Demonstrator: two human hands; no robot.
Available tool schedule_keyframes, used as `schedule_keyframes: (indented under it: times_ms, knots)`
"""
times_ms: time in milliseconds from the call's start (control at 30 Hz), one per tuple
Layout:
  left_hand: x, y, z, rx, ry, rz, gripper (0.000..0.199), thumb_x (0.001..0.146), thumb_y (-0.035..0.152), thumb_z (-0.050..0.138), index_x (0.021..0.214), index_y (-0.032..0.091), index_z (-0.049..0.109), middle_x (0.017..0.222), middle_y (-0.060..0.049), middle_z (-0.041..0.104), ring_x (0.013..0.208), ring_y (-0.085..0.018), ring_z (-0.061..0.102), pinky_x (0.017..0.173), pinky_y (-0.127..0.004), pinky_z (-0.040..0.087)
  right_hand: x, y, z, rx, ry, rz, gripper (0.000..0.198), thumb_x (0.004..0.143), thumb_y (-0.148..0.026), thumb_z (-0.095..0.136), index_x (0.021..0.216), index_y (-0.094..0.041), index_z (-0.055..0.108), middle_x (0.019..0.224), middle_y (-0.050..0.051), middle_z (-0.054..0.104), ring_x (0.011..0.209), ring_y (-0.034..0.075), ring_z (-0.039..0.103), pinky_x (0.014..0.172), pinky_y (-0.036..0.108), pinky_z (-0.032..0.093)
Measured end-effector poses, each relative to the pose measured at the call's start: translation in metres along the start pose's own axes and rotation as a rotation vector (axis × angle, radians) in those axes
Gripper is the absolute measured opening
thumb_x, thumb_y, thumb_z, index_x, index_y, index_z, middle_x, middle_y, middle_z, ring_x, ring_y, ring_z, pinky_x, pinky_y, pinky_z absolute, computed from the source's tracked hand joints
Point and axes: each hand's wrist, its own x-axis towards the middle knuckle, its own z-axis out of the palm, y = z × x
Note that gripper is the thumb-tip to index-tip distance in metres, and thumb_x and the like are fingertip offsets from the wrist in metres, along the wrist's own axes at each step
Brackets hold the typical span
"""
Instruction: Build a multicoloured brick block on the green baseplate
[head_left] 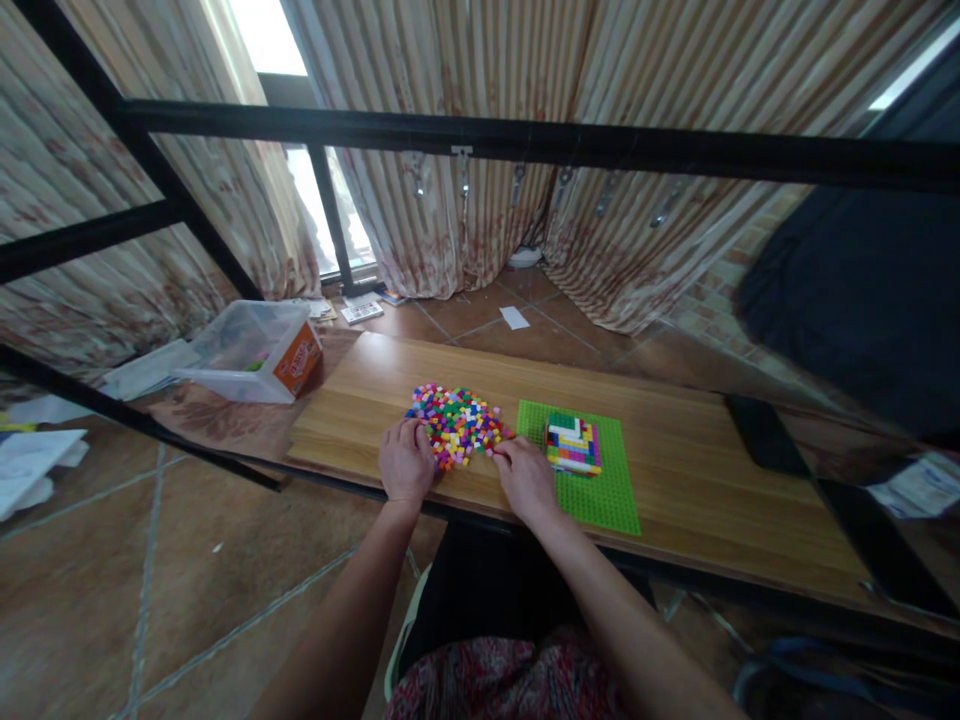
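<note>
A heap of small multicoloured toy building bricks (459,422) lies loosely on the wooden board between my hands. My left hand (406,462) rests against the heap's left edge with curled fingers; whatever they hold, if anything, is hidden. At the right edge of the heap, the fingers of my right hand (527,480) are pinched together beside loose bricks, and what is between them is too small to make out. Just right of that hand lies a green studded baseplate (616,490). A low block of layered coloured bricks (574,446) stands on it, with white, yellow, blue and orange rows.
Left of the board stands a clear plastic box (247,345) with an orange label. A dark flat object (765,435) lies on the board's right part. A black metal rail (480,133) crosses above the far side, before long curtains (480,230).
</note>
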Motion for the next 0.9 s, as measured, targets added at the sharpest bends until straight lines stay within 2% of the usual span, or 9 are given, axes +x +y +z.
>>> schedule_keyframes:
  times_ms: [233,467,567,667,900]
  knots:
    - [0.000,0.000,0.000,0.012,0.014,0.014,0.032,0.094,0.030,0.039,0.101,0.015,0.066,0.104,-0.013,0.069,0.102,-0.025,0.060,0.092,-0.038,0.044,-0.015,0.005,-0.032,0.363,0.071,0.177,0.014,0.082,-0.028,0.057,0.081,-0.022,0.069,0.077,0.003,0.072,0.070,0.020,0.066,0.069,0.032,0.049]
    - [0.001,-0.002,0.001,0.031,0.003,0.022,0.033,0.094,0.030,0.039,0.101,0.014,0.067,0.103,-0.013,0.070,0.101,-0.026,0.060,0.092,-0.039,0.044,-0.022,0.054,-0.059,0.561,0.260,0.331,0.025,0.073,-0.040,0.064,0.084,-0.020,0.074,0.091,0.007,0.075,0.083,0.022,0.069,0.080,0.038,0.053]
    - [0.002,-0.003,0.001,0.033,0.003,0.030,0.033,0.094,0.030,0.039,0.101,0.015,0.067,0.104,-0.014,0.070,0.101,-0.027,0.060,0.092,-0.039,0.044,-0.016,0.077,-0.069,0.521,0.328,0.386,0.028,0.073,-0.041,0.063,0.086,-0.019,0.075,0.090,0.009,0.076,0.081,0.024,0.069,0.079,0.039,0.054]
    - [0.002,-0.002,0.000,0.037,0.001,0.027,0.033,0.094,0.031,0.039,0.101,0.015,0.067,0.105,-0.014,0.070,0.100,-0.027,0.060,0.092,-0.040,0.044,-0.007,0.090,-0.077,0.424,0.370,0.361,0.030,0.074,-0.040,0.060,0.088,-0.018,0.076,0.090,0.010,0.076,0.082,0.024,0.069,0.078,0.039,0.053]
    - [0.003,-0.002,0.000,0.039,0.015,0.039,0.032,0.093,0.030,0.040,0.100,0.015,0.067,0.105,-0.013,0.070,0.102,-0.027,0.060,0.091,-0.039,0.045,0.017,0.096,-0.079,0.200,0.384,0.354,0.026,0.074,-0.032,0.057,0.087,-0.017,0.074,0.082,0.009,0.075,0.073,0.022,0.068,0.072,0.035,0.052]
